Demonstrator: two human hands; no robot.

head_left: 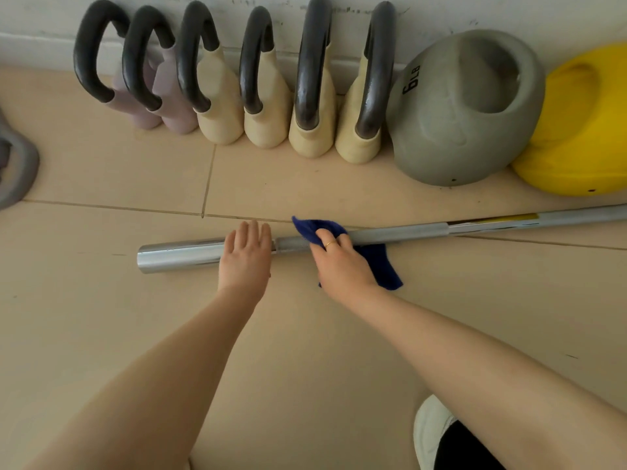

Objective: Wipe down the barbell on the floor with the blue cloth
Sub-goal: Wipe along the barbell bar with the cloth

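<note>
A chrome barbell (400, 233) lies on the tan tiled floor, running from its thick left sleeve end up toward the right edge. My left hand (246, 256) rests flat on the sleeve with straight fingers, close to the collar. Just to its right, my right hand (341, 262) grips a dark blue cloth (383, 266) wrapped over the bar; one corner of the cloth sticks up behind the bar and the rest trails on the floor on the near side.
Several kettlebell-style weights with black handles (264, 96) stand along the white wall. To their right sit a grey 6 LB kettlebell (464, 110) and a yellow one (576, 130). Part of a grey weight (17, 171) shows at the left edge. A white shoe (431, 432) is at the bottom.
</note>
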